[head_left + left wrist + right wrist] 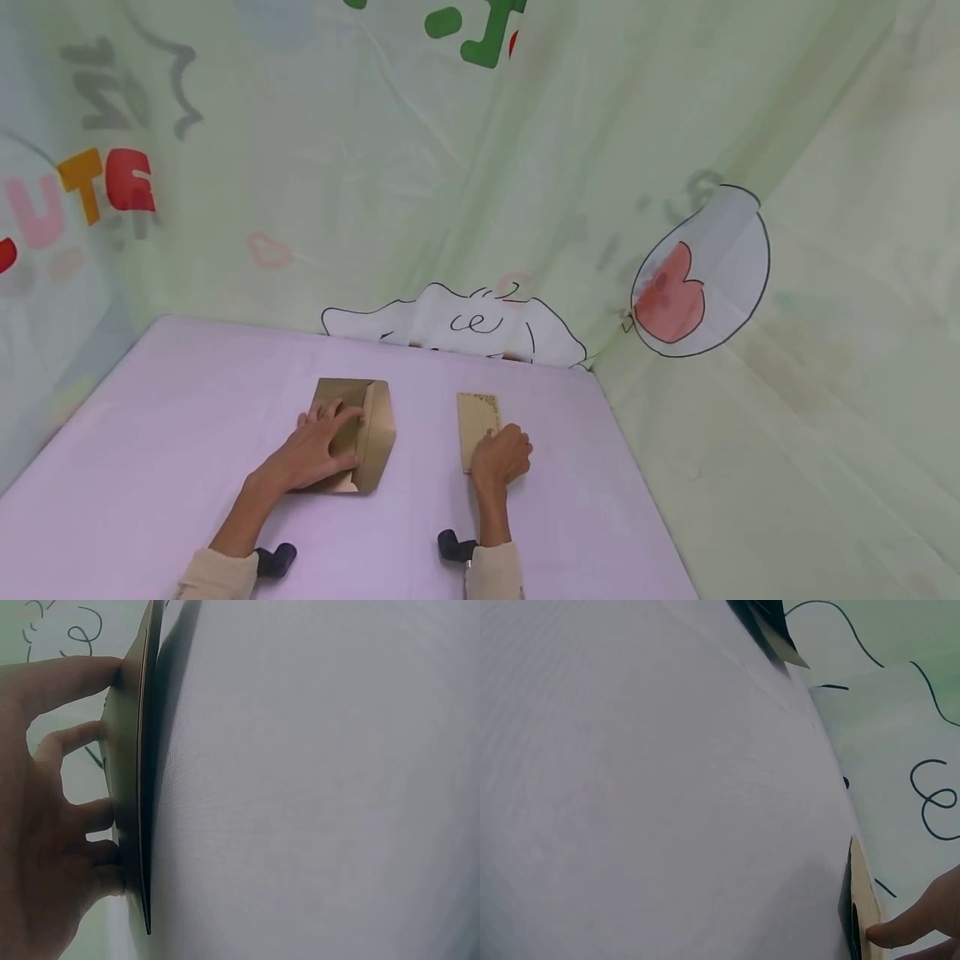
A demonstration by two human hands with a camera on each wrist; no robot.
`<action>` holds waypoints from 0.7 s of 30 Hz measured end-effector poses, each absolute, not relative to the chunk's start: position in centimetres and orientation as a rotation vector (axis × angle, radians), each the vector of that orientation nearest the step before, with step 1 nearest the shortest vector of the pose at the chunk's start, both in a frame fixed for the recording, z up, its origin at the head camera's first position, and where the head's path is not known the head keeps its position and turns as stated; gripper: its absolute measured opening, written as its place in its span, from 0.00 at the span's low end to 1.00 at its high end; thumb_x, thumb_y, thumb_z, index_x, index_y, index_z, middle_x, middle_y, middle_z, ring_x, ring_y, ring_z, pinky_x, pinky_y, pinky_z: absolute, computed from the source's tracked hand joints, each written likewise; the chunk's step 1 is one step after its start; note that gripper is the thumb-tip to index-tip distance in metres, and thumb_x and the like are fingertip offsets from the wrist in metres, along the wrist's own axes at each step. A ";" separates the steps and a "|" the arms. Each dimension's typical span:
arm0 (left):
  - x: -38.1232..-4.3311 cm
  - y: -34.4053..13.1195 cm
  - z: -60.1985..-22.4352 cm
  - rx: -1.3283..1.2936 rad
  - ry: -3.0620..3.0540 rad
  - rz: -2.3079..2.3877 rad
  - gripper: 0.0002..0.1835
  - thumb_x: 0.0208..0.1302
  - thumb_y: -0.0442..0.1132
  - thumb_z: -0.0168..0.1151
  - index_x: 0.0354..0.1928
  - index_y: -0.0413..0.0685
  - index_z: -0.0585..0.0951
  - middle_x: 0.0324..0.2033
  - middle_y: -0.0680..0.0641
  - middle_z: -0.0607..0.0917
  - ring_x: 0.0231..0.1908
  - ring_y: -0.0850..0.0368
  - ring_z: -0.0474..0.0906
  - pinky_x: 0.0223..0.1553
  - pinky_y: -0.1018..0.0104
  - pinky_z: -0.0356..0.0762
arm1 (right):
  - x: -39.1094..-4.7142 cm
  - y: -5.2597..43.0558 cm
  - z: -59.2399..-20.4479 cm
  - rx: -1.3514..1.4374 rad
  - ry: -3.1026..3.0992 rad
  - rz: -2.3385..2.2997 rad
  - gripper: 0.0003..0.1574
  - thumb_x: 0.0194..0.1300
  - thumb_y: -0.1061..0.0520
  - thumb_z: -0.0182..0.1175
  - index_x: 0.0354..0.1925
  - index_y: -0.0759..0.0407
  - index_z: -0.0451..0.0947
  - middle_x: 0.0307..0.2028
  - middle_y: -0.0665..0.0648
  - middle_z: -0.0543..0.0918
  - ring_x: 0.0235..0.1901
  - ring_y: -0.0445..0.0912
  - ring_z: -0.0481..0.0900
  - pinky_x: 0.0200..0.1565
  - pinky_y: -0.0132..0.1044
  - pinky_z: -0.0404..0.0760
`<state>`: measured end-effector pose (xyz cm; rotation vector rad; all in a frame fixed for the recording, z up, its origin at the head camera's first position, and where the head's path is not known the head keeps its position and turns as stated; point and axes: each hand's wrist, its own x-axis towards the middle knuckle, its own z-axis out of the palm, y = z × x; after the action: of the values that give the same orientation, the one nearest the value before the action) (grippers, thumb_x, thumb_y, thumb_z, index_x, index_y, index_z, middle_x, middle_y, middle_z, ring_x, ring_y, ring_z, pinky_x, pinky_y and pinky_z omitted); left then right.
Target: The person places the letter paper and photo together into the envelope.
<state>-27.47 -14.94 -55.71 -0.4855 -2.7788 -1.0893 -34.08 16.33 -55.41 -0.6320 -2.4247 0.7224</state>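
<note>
A gold-brown envelope (pixel 379 433) lies on the left part of the table, its flap side facing right. My left hand (pixel 311 450) rests on it with spread fingers, and the left wrist view has the fingertips touching the face of the envelope (pixel 129 750). Further right is a cream card (pixel 474 417) with a dark ornament in its upper corner. My right hand (pixel 501 454) grips the card's lower right side with curled fingers. In the right wrist view the thumb presses on the card (pixel 864 900), which stands slightly off the table; the other fingers are mostly hidden.
A pale lilac table (pixel 420 533) carries both items. Printed cloth (pixel 360 192) hangs behind and at both sides, meeting the table's edges. Black wrist mounts (pixel 277 561) sit beside both forearms.
</note>
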 end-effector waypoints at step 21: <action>-27.5 -14.7 -55.8 -0.489 -2.782 -1.084 0.40 0.60 0.57 0.68 0.73 0.56 0.67 0.74 0.28 0.61 0.75 0.20 0.46 0.67 0.18 0.42 | -33.2 19.5 -53.1 -0.824 -2.326 1.344 0.09 0.51 0.63 0.68 0.33 0.67 0.88 0.34 0.67 0.90 0.31 0.58 0.85 0.34 0.50 0.78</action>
<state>-27.48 -14.72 -55.78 -0.4892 -2.7824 -1.0838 -33.23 19.50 -53.06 -0.8235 -2.3261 1.3436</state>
